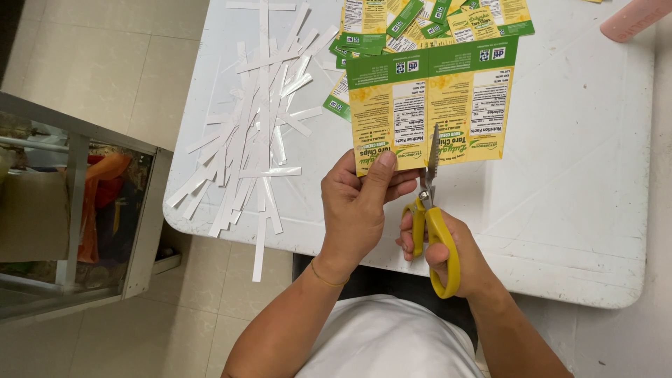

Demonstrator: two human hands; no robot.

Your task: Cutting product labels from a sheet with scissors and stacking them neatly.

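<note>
While hands grip label sheet (430, 105) and scissors (434, 231), white table (581, 210) stands on tiles.

**Even, bright indoor light, sharp focus**

The scene is lit evenly from above, and only soft, faint shadows are cast on the white table (581, 210). No glare is seen. Focus is held throughout; slight wide-angle bending is noticed toward the edges.

You have one pair of yellow-handled metal scissors (430, 224) at 5 o'clock and one uncut green-and-yellow printed label sheet (448, 105) at 1 o'clock. Cut labels (420, 21) at 12 and white paper strips (259, 133) at 10 are too overlapped to count. One pink object (633, 19) shows at 2.
</note>
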